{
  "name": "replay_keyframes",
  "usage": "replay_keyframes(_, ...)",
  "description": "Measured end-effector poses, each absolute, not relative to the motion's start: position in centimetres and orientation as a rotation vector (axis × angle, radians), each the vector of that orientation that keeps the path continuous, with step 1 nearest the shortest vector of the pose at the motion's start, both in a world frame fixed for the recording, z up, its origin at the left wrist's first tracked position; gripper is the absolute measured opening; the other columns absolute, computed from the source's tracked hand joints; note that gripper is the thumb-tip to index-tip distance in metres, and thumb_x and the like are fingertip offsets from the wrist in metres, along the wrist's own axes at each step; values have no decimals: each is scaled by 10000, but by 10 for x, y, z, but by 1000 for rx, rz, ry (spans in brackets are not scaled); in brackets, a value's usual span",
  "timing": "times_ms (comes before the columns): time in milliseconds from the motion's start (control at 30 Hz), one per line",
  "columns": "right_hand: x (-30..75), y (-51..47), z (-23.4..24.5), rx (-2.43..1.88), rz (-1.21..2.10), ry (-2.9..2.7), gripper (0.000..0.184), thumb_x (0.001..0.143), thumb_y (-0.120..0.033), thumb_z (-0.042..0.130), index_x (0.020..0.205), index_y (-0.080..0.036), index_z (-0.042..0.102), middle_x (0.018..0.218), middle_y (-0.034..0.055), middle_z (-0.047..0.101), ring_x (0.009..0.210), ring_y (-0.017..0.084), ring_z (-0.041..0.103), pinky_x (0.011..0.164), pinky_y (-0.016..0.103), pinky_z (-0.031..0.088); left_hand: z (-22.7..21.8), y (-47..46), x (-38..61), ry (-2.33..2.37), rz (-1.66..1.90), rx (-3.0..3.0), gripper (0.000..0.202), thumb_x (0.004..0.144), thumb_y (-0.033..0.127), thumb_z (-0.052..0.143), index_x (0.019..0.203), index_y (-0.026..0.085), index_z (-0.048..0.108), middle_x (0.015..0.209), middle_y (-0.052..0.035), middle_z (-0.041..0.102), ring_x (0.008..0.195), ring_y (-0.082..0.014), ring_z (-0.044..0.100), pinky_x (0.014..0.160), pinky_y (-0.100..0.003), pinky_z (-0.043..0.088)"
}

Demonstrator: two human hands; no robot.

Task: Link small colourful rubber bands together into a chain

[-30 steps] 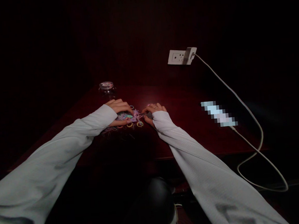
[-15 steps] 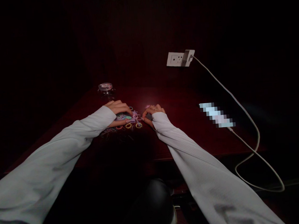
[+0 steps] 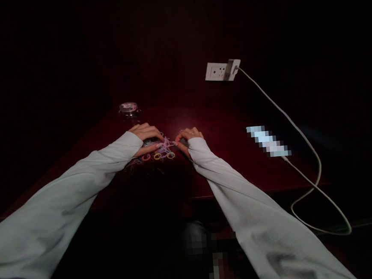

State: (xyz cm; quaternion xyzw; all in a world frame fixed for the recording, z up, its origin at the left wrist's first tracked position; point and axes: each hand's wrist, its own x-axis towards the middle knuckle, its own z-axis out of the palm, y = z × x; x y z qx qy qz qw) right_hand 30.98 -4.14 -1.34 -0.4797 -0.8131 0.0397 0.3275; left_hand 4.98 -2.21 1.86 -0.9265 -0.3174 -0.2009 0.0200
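Observation:
A small heap of colourful elastic hair ties lies on the dark red table, with yellow, red and purple loops along its near side. My left hand curves over the heap, thumb and fingertips closed on a tangle of light purple hair ties. Opposite it, my right hand pinches the end of a pinkish strand that reaches across from this tangle, seemingly one of the hair ties. A greyish item beneath the right fingers is mostly covered and cannot be made out.
A clear round jar with a patterned lid stands at the back left. To the right lies a phone, blurred out, its white cable running to a charger in the wall socket. The table's front edge runs below my forearms.
The strand between my hands shows more clearly, and the purple tangle sits slightly higher at my left fingertips. The whole view has shifted a little.

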Motion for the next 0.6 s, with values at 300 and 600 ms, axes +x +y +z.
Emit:
replay_keyframes(300,307,-34,-13,-1265,160,-2094,136,1036,-343,651,1017,-260,756,1131,65,740,1120,267,554,1014,384,383,9,-18,70,-942,-673,-2802,377,1062,569,548,1077,262,766,1138,-67,778,1027,-262,637,850,-381,397)
replay_keyframes(600,301,-23,-21,-1278,167,-2096,124,1019,-362,693,991,-266,766,1105,54,735,1097,267,557,1065,426,380,4,-11,66,-944,-692,-2836,380,1089,549,532,1051,256,772,1130,-60,783,1043,-248,636,876,-374,405)
